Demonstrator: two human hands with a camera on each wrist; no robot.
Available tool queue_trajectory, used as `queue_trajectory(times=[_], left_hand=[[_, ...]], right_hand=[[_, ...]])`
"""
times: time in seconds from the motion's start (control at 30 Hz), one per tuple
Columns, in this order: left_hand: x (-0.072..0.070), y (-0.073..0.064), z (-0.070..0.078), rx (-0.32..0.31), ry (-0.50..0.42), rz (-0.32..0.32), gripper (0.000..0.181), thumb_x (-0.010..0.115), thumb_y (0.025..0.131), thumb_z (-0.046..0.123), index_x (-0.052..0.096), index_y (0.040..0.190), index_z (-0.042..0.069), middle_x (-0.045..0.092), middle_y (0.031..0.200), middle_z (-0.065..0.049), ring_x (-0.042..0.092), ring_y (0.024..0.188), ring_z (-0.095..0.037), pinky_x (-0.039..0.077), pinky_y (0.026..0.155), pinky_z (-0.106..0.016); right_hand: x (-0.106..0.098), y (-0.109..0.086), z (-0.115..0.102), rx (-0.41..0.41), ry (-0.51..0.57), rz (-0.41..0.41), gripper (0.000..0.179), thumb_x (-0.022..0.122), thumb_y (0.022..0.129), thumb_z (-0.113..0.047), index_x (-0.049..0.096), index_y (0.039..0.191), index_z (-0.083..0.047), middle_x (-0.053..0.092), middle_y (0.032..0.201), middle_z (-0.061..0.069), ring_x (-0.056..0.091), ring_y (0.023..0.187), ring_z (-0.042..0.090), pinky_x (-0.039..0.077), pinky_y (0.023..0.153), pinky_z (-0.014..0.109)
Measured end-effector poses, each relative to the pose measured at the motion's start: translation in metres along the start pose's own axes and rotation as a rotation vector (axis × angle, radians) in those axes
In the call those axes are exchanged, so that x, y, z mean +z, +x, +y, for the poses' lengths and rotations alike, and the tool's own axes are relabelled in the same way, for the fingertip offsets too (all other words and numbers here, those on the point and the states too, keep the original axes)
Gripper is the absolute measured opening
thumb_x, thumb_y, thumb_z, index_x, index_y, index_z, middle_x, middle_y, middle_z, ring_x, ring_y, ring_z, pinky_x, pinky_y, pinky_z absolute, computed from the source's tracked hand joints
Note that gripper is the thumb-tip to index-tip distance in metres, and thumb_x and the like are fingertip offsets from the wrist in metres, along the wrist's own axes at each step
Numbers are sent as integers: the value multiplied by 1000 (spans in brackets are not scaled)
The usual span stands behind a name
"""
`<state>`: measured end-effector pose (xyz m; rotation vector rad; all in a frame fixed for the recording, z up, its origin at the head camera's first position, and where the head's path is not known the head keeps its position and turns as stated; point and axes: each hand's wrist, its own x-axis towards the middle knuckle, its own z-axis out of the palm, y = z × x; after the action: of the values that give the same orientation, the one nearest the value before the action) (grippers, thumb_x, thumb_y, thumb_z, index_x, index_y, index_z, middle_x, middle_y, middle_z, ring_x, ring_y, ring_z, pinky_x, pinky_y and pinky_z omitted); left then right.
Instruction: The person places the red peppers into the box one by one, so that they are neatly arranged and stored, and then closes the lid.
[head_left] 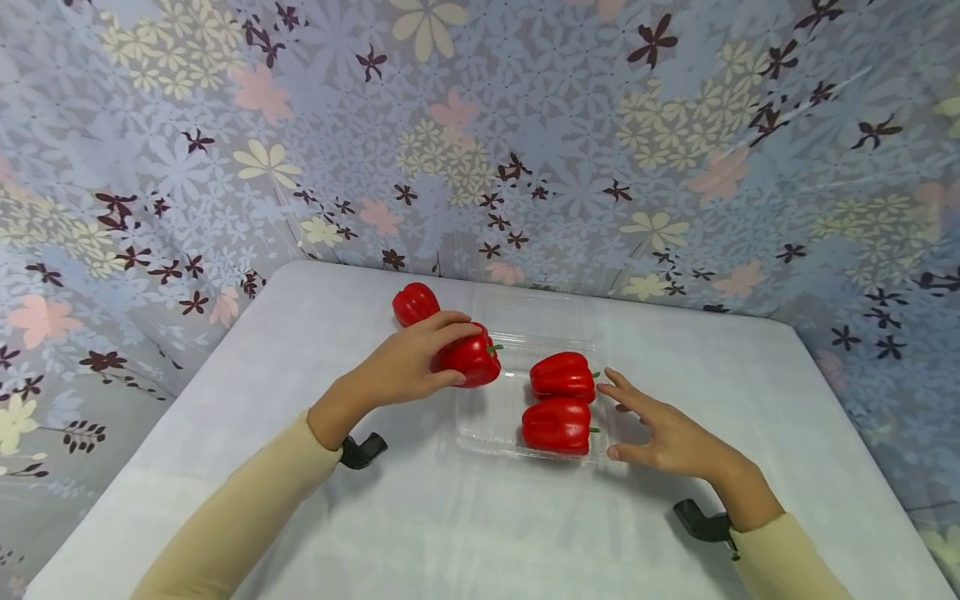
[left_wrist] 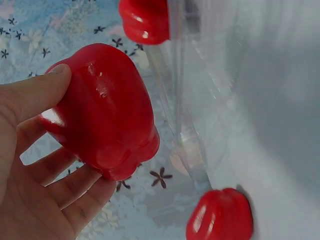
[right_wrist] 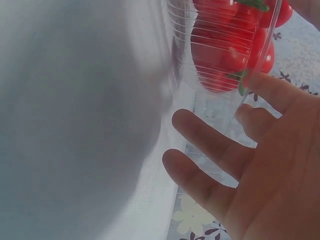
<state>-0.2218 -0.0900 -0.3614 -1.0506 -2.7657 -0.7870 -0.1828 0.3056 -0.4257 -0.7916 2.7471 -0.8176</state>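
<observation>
My left hand (head_left: 408,362) grips a red bell pepper (head_left: 474,360) over the left part of a clear plastic container (head_left: 480,433). In the left wrist view the thumb and fingers curl round that bell pepper (left_wrist: 107,110). Two more bell peppers lie side by side in the container's right half, the farther one (head_left: 562,377) and the nearer one (head_left: 557,427), with green stems pointing right. At the container's right edge my right hand (head_left: 663,433) holds nothing, its fingers spread; in the right wrist view a finger of this hand (right_wrist: 285,145) meets the clear rim.
Another red bell pepper (head_left: 415,304) lies on the white-covered table (head_left: 360,517), behind my left hand. A clear lid (head_left: 525,312) seems to extend behind the container. Flower-patterned cloth (head_left: 480,150) hangs beyond the table's far edge.
</observation>
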Motion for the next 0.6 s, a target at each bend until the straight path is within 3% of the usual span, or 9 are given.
queue_trajectory(times=[0.17,0.4,0.6], left_hand=[[5,9,8,42,11,-24,61,78,85,26,54,141,18,53,144,-7,55,130,-26,56,99,-42],[14,17,15,49,12,-75,62,78,86,26,53,142,20,52,145,-5,56,128,-25,57,98,-39],[22,22,16,116,70,-84,61,78,85,27,55,141,18,53,145,-8,56,129,-26,56,99,-38]], right_hand=[[0,0,0,-12,0,4,85,77,84,-36,34,155,-16,22,164,21,59,121,37,51,92,65],[-1,1,-3,-21,8,3,83,76,85,-38,35,154,-15,23,163,22,59,120,38,52,90,66],[0,2,-1,-16,-2,5,84,77,84,-36,35,154,-16,23,163,22,60,120,37,51,92,66]])
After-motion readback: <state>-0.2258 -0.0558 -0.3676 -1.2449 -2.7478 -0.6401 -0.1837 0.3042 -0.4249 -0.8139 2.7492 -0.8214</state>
